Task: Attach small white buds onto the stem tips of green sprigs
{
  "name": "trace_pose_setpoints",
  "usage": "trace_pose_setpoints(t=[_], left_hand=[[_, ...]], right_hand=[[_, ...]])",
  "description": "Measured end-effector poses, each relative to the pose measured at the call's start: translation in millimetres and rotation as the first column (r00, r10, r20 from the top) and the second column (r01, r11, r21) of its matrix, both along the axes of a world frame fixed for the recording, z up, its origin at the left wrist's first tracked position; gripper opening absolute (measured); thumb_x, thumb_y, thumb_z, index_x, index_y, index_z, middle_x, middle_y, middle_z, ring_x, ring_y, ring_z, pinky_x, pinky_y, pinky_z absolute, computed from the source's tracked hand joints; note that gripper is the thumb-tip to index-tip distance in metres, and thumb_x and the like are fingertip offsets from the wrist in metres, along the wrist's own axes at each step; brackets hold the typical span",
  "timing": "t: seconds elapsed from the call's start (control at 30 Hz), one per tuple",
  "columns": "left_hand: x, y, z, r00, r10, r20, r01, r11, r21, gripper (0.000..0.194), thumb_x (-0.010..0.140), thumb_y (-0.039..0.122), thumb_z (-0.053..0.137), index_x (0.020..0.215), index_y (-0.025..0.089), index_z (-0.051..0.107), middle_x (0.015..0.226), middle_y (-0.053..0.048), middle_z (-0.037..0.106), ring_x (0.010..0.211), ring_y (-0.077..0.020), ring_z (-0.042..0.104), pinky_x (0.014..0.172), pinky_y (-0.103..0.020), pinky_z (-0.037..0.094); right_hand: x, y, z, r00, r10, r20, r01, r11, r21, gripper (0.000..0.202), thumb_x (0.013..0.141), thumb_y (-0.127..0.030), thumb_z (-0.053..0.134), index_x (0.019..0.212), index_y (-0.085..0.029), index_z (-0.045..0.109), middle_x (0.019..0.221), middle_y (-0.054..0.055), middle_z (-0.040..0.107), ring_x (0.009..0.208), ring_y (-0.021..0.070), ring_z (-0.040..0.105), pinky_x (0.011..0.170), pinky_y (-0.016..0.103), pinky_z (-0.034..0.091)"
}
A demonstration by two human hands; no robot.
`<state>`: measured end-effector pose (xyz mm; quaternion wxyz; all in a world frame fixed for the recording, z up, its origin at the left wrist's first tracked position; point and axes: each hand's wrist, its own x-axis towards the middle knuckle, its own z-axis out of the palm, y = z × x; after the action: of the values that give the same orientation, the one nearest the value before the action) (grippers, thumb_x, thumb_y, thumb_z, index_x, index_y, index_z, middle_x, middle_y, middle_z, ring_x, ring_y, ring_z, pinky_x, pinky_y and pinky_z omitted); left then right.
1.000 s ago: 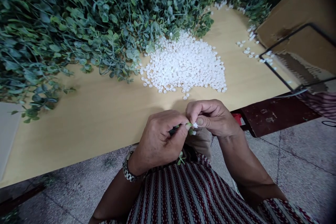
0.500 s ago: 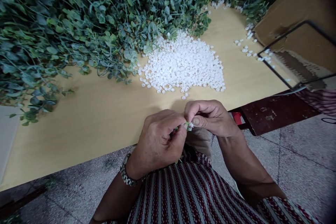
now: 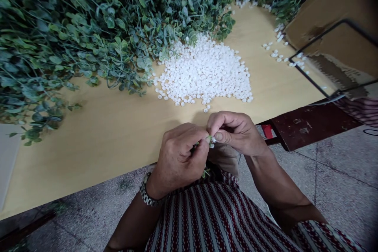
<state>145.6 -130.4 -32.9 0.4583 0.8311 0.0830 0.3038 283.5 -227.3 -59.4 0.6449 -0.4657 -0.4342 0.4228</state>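
My left hand is closed, its thumb and forefinger pinching a thin green artificial stem. Small white pieces sit at the stem's tip, between the two hands. My right hand is also closed, with thumb and forefinger pinched at one of these white pieces. More green leaves show below my left hand. Both hands are held over my lap at the table's front edge. Just beyond them lies a heap of small white plastic pieces. Most of the stem is hidden inside my left hand.
A thick mass of artificial green foliage covers the back of the wooden table. At the right stand a torn cardboard box and a black wire frame, with loose white pieces beside them. A dark red bench is below.
Both hands keep their pinch and have hardly moved. My left wrist has shifted slightly to the right, and more of the green leaves below that hand now show.
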Motion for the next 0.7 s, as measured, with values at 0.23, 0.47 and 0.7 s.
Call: trace_pose_setpoints(t=[0.23,0.47,0.7], left_hand=[[0.1,0.8,0.2,1.000,0.017,-0.004,-0.017,1.000,0.020,0.011,0.074,0.005,0.055,0.070,0.014,0.059,0.054,0.001,0.054,0.050,-0.0094,0.046,0.049,-0.023,0.038],[0.5,-0.9,-1.2,0.999,0.035,0.008,-0.036,0.999,0.029,0.013,0.076,0.008,0.054,0.067,0.016,0.057,0.052,0.001,0.052,0.049,-0.0089,0.044,0.047,-0.023,0.037],[2.2,-6.3,-3.0,0.995,0.077,0.060,-0.074,0.996,-0.048,0.011,0.076,0.007,0.057,0.070,0.016,0.060,0.055,0.002,0.053,0.048,-0.0076,0.045,0.048,-0.022,0.038]], right_hand=[[-0.8,0.4,0.0,1.000,-0.009,0.010,0.009,1.000,0.002,0.009,0.077,-0.021,0.067,0.075,-0.014,0.062,0.066,-0.001,0.057,0.060,0.0075,0.051,0.054,0.021,0.040],[-3.9,0.6,1.2,0.999,-0.046,0.005,0.046,0.999,-0.012,0.012,0.076,-0.024,0.068,0.074,-0.015,0.061,0.065,-0.001,0.056,0.059,0.0076,0.050,0.053,0.021,0.040],[-9.3,-0.1,0.3,0.989,-0.148,0.005,0.148,0.988,0.037,0.011,0.078,-0.024,0.066,0.075,-0.016,0.058,0.065,-0.001,0.053,0.058,0.0079,0.049,0.052,0.021,0.041]])
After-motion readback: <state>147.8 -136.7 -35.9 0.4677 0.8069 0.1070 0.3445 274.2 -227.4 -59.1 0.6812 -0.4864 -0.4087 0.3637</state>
